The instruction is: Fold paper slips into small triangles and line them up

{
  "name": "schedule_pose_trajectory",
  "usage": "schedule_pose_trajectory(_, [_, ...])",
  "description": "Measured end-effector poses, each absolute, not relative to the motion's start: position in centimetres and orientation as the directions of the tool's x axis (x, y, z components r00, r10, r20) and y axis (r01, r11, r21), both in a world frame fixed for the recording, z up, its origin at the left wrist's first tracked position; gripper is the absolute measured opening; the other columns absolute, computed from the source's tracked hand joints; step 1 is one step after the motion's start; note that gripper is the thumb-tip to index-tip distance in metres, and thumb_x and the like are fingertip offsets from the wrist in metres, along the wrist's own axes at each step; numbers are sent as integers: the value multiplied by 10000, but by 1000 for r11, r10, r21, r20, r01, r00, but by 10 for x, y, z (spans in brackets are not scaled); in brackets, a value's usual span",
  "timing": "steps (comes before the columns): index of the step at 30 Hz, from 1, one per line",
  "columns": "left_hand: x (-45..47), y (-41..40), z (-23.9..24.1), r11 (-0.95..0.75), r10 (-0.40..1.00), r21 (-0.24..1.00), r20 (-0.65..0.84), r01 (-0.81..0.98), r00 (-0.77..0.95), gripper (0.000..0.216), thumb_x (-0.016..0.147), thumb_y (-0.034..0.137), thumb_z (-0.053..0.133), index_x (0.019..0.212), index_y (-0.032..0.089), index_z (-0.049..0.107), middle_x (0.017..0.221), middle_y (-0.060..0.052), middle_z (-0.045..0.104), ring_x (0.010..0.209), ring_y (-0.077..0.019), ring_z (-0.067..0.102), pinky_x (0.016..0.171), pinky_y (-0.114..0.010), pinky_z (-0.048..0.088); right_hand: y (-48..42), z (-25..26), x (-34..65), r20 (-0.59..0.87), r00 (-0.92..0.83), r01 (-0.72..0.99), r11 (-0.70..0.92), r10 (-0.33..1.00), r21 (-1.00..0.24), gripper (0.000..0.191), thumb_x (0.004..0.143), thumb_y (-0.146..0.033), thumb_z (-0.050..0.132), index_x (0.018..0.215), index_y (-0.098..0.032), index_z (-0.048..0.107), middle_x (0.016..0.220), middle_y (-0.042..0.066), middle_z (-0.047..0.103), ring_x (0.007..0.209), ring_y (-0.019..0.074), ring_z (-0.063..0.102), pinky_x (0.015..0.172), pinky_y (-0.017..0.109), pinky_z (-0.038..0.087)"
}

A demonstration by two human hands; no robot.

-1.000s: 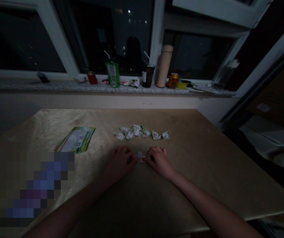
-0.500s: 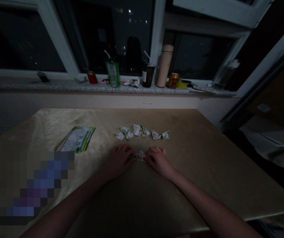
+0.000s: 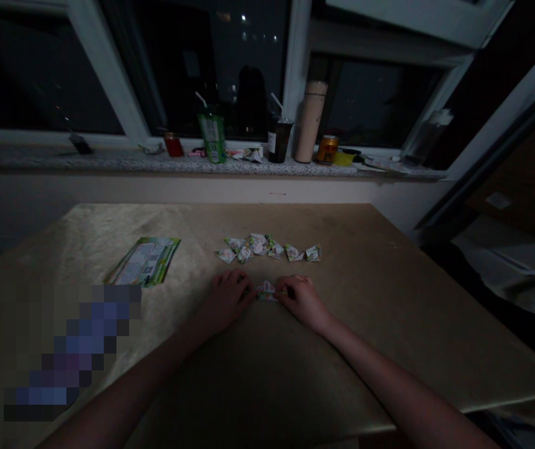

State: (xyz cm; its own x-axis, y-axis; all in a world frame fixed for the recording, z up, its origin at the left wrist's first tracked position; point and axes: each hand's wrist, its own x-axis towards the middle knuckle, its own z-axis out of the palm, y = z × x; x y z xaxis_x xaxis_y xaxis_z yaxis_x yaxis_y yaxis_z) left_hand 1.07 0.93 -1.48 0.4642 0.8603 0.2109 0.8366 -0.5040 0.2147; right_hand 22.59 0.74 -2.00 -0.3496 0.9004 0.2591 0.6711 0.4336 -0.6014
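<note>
A small folded piece of printed paper (image 3: pixel 266 291) lies on the table between my hands, white with green and reddish print. My left hand (image 3: pixel 229 293) rests at its left end, fingers curled down with the thumb on the paper's edge. The right end is pinched between the thumb and fingers of my right hand (image 3: pixel 301 299). Beyond my hands, several folded paper pieces (image 3: pixel 258 244) in the same print sit in an uneven row. Two of them, including a pointed folded paper (image 3: pixel 313 252), stand a little apart on the right.
A stack of flat green-and-white printed sheets (image 3: pixel 150 260) lies on the left of the cloth-covered table (image 3: pixel 356 237). Nearer me is a pixelated blue object (image 3: pixel 75 349). The windowsill (image 3: pixel 122 163) holds a green cup (image 3: pixel 212 138), a dark cup (image 3: pixel 279 142), a tall flask (image 3: pixel 311 121) and a can (image 3: pixel 327 150).
My right hand's fingers have shifted slightly along the folded paper's right end, and more of the paper shows. My left hand stays nearly in place. The camera view has tilted very slightly.
</note>
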Motion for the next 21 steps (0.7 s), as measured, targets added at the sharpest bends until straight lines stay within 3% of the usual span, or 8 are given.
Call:
schedule_pose_trajectory(15, [12,8,-17,-503,858,196,230,841,459,237,969,324,404,930,190,595,1082,-73,578,1037,-262,498,881,-419,348,7,-26,225,280,-379,673,470,882,-570,113,867,-137,535,783,-199,579,803,1,633,842,174,545,792,297,276])
schedule_pose_trajectory(21, [13,7,-16,-510,852,167,237,844,468,193,968,296,426,952,185,583,1086,-66,588,1031,-246,511,874,-408,366,5,-23,225,294,-351,711,458,889,-533,79,868,-161,545,846,-215,597,965,33,618,963,206,504,815,322,286])
